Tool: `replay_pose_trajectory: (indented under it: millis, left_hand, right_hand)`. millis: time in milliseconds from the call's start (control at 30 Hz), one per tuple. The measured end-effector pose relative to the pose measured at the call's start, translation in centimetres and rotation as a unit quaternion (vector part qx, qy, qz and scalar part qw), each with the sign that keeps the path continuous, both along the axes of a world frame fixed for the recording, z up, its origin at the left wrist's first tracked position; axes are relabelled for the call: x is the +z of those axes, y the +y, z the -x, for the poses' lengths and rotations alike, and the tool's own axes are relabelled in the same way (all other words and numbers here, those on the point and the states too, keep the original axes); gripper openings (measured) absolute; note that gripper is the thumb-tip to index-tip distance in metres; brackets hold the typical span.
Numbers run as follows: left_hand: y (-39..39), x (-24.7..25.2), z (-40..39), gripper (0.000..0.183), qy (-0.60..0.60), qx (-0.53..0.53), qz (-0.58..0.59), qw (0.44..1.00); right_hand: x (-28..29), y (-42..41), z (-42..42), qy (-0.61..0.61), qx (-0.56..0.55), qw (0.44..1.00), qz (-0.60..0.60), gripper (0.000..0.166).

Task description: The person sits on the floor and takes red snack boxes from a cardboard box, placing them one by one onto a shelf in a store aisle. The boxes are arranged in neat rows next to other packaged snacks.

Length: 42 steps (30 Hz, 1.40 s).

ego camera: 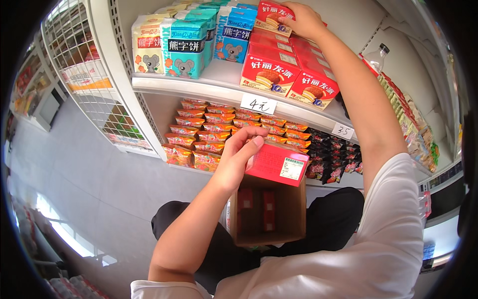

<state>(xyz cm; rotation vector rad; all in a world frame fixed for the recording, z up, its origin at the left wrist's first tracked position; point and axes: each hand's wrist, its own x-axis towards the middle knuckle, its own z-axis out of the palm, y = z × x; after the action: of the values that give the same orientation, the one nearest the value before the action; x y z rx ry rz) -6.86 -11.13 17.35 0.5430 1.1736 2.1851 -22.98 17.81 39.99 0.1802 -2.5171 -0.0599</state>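
Note:
My left hand grips a red snack-pie carton by its left end, thumb on top, above an open cardboard box between my knees. Inside that box lie several more red cartons. Up on the shelf, my right hand holds another red pie carton, fingers over its top and right side. That carton is at the upper back of two rows of matching red cartons, whose fronts face me.
Left of the cartons stand teal biscuit bags and blue ones. Handwritten price tags hang on the shelf edge. Orange snack packs and black packs fill the lower shelf. A wire mesh panel borders the left.

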Motion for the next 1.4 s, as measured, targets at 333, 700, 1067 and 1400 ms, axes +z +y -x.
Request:
replay_pose_trajectory:
  millis: [333,700,1067,1400]
  left_hand:
    - [0.2,0.2,-0.4,0.034,0.007,0.112,0.005,0.994]
    - [0.5,0.8,-1.8,0.025,-0.010,0.235,-0.051,0.971]
    - [0.8,1.2,-1.5,0.077,0.089,0.319,-0.126,0.935]
    - [-0.3,1.2,-1.3,0.038,0.085,0.267,-0.041,0.959]
  right_hand:
    - [0.2,-4.8,-4.1,0.135,0.128,0.982,0.033,0.044]
    - [-10.8,-14.7,-24.3,0.101,0.308,0.917,-0.231,0.029]
    - [-9.5,-11.9,-19.8,0.173,0.352,0.888,-0.240,0.038]
    - [3.7,-8.6,-12.8,0.200,0.180,0.955,-0.127,0.049]
